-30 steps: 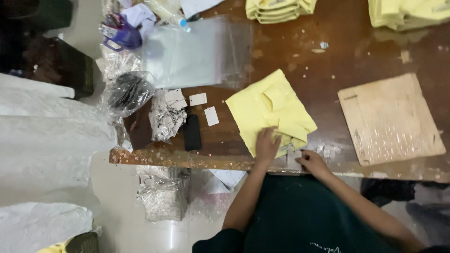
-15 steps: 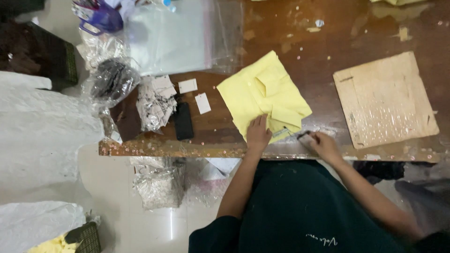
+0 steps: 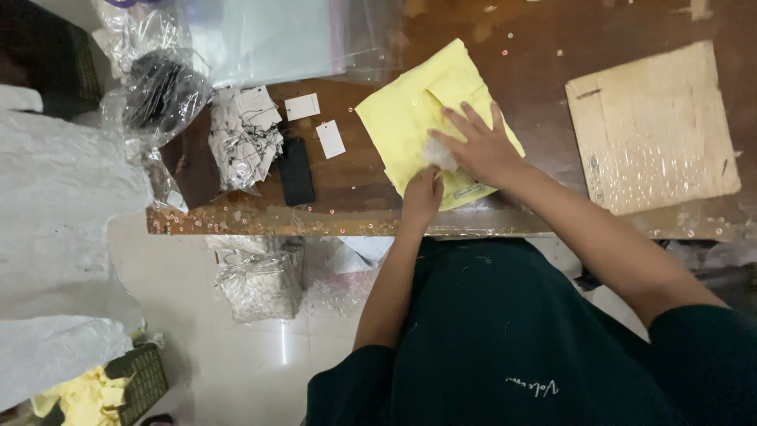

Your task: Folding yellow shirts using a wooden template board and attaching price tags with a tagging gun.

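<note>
Yellow folded garment [image 3: 410,118] under both hands, paper tags [image 3: 244,134] in clear bag

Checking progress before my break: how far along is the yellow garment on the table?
Done: the yellow garment lies folded on the wooden table. In hand: the right hand presses flat on it while the left hand pinches its near edge by a small white piece. Left: loose white tags remain unused.

One yellow folded garment [image 3: 422,110], two loose white tags [image 3: 303,106], one black phone [image 3: 296,170], one cardboard sheet [image 3: 651,126]
</note>
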